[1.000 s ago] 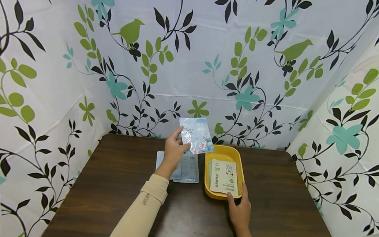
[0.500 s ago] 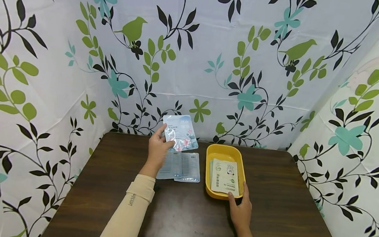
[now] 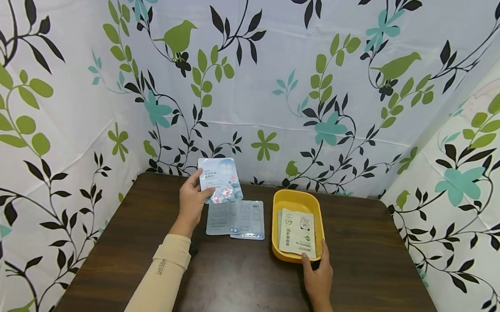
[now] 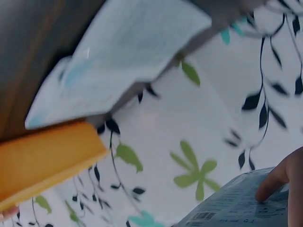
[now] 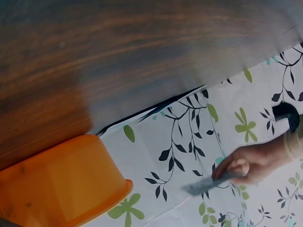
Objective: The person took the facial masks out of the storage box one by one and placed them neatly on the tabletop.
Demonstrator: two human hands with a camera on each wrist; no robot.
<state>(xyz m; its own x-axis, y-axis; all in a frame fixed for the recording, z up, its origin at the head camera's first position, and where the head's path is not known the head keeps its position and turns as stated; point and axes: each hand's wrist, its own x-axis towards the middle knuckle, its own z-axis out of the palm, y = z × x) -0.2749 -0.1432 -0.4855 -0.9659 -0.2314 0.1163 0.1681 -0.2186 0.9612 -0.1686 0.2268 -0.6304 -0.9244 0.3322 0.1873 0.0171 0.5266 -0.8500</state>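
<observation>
Between thumb and fingers, my left hand (image 3: 191, 200) pinches a light-blue foil sachet (image 3: 219, 175) printed with pink flowers, raised near the table's back edge. Its other side, with a barcode, shows in the left wrist view. Two similar sachets, one on the left (image 3: 220, 221) and one on the right (image 3: 252, 219), lie overlapping on the table, printed backs up. My right hand (image 3: 317, 279) grips the near right corner of a yellow tray (image 3: 275, 235), thumb at the front rim and fingers along the side. Inside lies a cream packet (image 3: 298, 233) with a panda drawing, over a pale-green edge.
A dark wooden table (image 3: 241, 281) carries everything. Behind it and at both sides hangs a white cloth (image 3: 254, 93) with leaves and birds. The tray's orange-looking outer wall (image 5: 61, 184) fills the lower left of the right wrist view.
My left hand has moved left with the sachet, away from the tray and past the two sachets on the table, which are now more exposed. The right hand keeps holding the tray.
</observation>
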